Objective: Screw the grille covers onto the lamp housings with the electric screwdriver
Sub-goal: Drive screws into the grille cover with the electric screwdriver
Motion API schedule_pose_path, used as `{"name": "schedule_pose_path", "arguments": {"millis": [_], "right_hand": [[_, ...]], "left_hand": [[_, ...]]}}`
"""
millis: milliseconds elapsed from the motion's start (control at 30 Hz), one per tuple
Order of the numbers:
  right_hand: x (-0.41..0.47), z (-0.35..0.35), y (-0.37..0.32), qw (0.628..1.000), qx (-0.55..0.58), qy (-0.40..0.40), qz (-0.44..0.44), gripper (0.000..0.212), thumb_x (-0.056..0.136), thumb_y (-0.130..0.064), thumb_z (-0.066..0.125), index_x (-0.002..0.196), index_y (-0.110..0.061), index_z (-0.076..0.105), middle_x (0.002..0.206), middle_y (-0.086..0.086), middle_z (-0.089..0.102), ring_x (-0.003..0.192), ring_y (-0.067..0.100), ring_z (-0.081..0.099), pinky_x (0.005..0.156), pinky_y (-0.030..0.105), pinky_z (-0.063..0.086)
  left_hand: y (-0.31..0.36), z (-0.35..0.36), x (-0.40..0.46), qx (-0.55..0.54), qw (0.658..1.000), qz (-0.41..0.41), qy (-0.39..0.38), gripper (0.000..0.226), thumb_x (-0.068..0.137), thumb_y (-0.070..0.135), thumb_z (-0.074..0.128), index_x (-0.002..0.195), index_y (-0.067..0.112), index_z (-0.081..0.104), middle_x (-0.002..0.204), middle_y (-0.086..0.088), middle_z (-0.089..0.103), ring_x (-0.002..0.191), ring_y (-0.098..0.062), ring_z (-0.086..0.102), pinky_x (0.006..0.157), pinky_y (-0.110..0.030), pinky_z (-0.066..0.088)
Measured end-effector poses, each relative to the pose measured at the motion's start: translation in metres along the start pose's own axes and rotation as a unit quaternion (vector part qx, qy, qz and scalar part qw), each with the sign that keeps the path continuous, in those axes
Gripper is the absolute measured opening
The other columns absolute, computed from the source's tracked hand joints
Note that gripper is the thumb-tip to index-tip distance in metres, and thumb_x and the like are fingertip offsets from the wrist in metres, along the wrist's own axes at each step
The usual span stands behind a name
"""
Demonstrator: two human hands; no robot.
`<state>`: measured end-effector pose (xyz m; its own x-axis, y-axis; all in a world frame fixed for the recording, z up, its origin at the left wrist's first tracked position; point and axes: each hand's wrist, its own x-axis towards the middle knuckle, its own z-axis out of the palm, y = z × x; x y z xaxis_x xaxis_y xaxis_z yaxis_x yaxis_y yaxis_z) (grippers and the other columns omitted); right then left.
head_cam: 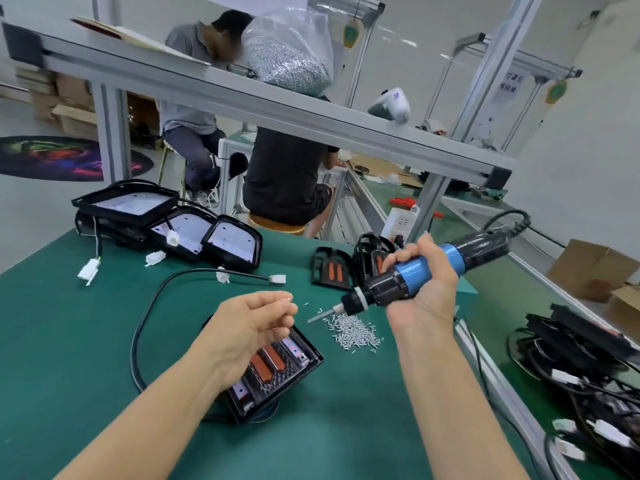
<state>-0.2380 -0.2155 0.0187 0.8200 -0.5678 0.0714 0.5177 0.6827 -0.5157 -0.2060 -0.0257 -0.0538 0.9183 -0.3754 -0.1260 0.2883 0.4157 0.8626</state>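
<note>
Electric screwdriver [426, 271] gripped by right hand [424, 282], left hand [256, 327] pinching screw, bagged screws [287, 64] on shelf

Bright even overhead light, soft shadows; wide-angle bending at edges, slight motion blur

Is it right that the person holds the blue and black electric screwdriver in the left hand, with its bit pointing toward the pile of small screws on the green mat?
Not quite. The head view shows the electric screwdriver gripped in the right hand, not the left. The left hand hovers over a lamp housing. The rest holds: the bit points toward the pile of screws on the green mat.
</note>
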Motion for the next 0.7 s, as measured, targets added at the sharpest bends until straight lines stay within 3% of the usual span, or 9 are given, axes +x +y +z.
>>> {"name": "schedule_pose_path", "arguments": {"millis": [100, 200, 700], "right_hand": [[-0.006, 0.014, 0.008, 0.998, 0.045, -0.019, -0.030, 0.016, 0.080, -0.002, 0.061, 0.087, -0.015, 0.055, 0.057, -0.003, 0.052, 0.046, 0.009, 0.050, 0.054, 0.020, 0.048], [-0.010, 0.026, 0.013, 0.996, 0.057, -0.038, -0.055, 0.016, 0.088, -0.001, 0.053, 0.088, -0.017, 0.054, 0.056, -0.005, 0.051, 0.046, 0.008, 0.049, 0.054, 0.020, 0.048], [-0.022, 0.035, 0.030, 0.992, 0.006, -0.093, -0.084, 0.023, 0.087, 0.003, 0.049, 0.094, -0.019, 0.054, 0.060, -0.006, 0.050, 0.049, 0.007, 0.048, 0.056, 0.020, 0.046]], "left_hand": [[0.001, -0.009, -0.004, -0.024, 1.000, 0.000, -0.014, 0.013, 0.083, 0.001, 0.062, 0.095, -0.002, 0.066, 0.075, -0.010, 0.069, 0.061, -0.013, 0.063, 0.056, -0.021, 0.055], [0.002, -0.014, -0.007, -0.040, 0.999, 0.004, -0.024, 0.019, 0.077, 0.004, 0.064, 0.094, -0.002, 0.067, 0.076, -0.010, 0.069, 0.061, -0.014, 0.063, 0.056, -0.022, 0.055], [-0.001, -0.012, -0.013, -0.091, 0.995, 0.027, -0.022, 0.017, 0.071, 0.007, 0.066, 0.085, 0.001, 0.071, 0.077, -0.012, 0.070, 0.060, -0.014, 0.064, 0.056, -0.022, 0.055]]}}
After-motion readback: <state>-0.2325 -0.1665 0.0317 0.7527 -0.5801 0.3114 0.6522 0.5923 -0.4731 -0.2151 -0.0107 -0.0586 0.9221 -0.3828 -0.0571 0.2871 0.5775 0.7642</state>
